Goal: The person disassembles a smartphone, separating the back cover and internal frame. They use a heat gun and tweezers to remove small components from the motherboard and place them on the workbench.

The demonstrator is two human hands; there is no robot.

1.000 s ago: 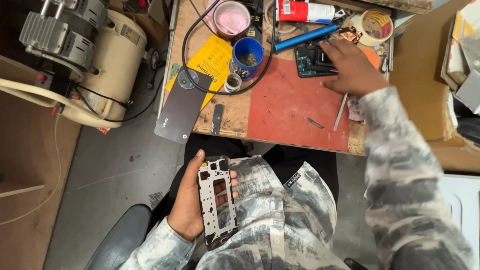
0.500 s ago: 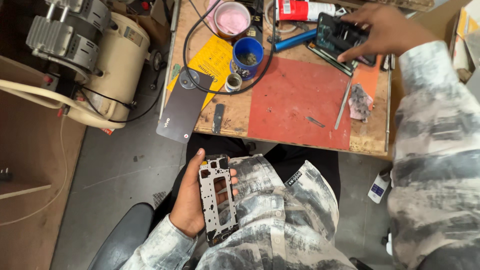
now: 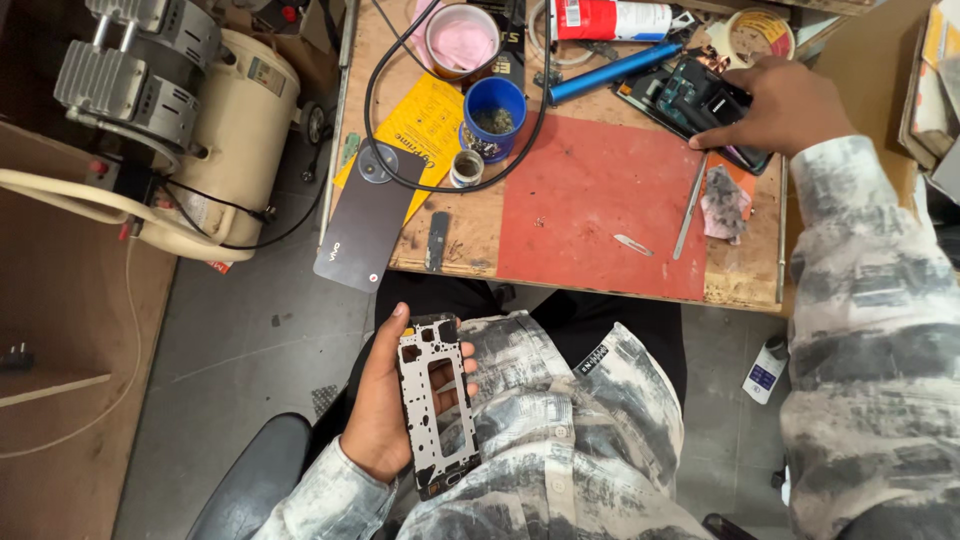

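Note:
My left hand [image 3: 375,405] is down over my lap, gripping a silver phone mid-frame [image 3: 437,405] with many cut-outs. At the bench's far right corner my right hand [image 3: 785,105] closes around an opened phone body [image 3: 697,98], its dark circuit side up. A red work mat [image 3: 600,205] covers the middle of the wooden bench [image 3: 470,225]. A dark phone back cover [image 3: 366,218] hangs over the bench's left front edge.
A blue cup [image 3: 496,108], a pink-filled tub [image 3: 460,40], a blue tool handle [image 3: 610,72], a tape roll [image 3: 757,35], a metal spudger [image 3: 690,208] and black cable lie on the bench. A cream air compressor [image 3: 200,110] stands at left. A small bottle [image 3: 766,368] sits on the floor.
My right hand has drawn back from the bench's far edge to the phone body at the right corner. The left hand with the mid-frame has stayed put.

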